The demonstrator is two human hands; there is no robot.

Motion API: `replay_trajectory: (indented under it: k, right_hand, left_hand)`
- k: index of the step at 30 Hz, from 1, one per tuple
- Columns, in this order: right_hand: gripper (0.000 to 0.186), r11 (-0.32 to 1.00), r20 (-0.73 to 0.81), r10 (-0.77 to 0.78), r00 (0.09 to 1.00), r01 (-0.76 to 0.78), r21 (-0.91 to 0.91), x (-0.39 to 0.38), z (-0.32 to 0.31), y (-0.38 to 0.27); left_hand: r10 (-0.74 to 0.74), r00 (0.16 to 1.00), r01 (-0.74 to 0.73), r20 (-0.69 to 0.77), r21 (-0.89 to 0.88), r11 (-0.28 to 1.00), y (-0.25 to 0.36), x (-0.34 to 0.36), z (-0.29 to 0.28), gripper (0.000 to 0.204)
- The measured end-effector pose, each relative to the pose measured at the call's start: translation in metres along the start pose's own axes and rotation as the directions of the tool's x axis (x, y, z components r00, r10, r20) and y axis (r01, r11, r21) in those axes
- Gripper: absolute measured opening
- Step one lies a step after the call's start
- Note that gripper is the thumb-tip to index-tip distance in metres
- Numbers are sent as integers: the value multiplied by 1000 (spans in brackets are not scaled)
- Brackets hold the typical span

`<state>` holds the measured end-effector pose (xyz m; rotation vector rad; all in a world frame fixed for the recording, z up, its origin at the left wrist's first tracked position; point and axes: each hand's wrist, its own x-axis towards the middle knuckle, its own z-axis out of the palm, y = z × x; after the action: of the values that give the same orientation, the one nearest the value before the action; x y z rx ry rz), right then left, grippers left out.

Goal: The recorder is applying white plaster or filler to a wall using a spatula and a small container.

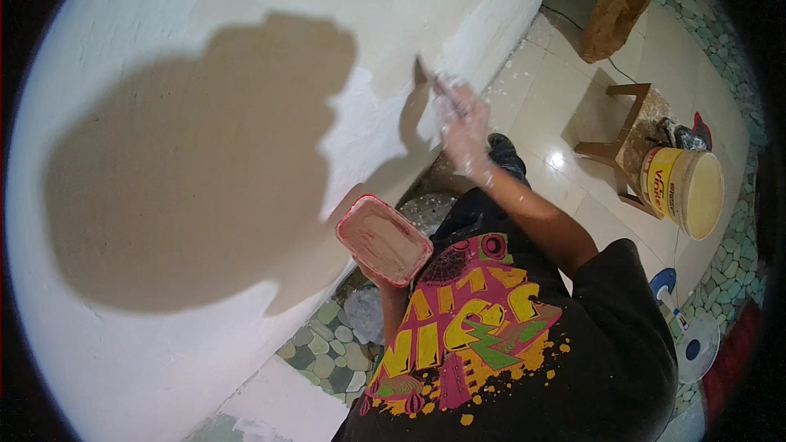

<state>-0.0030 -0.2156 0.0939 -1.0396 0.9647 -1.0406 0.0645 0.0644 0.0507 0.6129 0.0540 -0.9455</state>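
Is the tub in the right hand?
No, the left hand supports the tub, while the right hand grips a thin tool.

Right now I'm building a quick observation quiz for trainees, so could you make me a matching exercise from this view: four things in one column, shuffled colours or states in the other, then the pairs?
Column one
1. Left hand
2. Right hand
3. Bucket
4. Shirt

Column two
A. Yellow and cream
B. Holding a red-rimmed tray
C. Dark, with a multicoloured print
D. Flecked with white, gripping a slim tool

Pairs: 1-B, 2-D, 3-A, 4-C.
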Motion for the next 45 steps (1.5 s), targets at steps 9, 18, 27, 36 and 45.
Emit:
replay_trajectory:
  k: [9, 18, 27, 36, 45]
  right_hand:
    - [35, 958, 236, -253, 938, 278, -77, -27, -10, 13]
    - [34, 932, 62, -340, 938, 345, -113, -21, 9, 0]
    - [51, 500, 463, -663, 588, 808, -312, -11, -23, -4]
    - [59, 267, 700, -551, 455, 890, -369, 17, -24, 70]
    - [50, 748, 313, -381, 870, 489, -448, 12, -56, 58]
  left_hand:
    - [92, 930, -82, -357, 43, 996, 4, 4, -44, 53]
    - [72, 977, -69, -199, 23, 997, -6, 5, -24, 62]
    - [12, 998, -11, -55, 18, 1000, -2, 6, 13, 69]
    - [319, 332, 198, -888, 396, 897, -11, 56, -16, 55]
    - [53, 932, -1, -358, 143, 990, -8, 8, -3, 60]
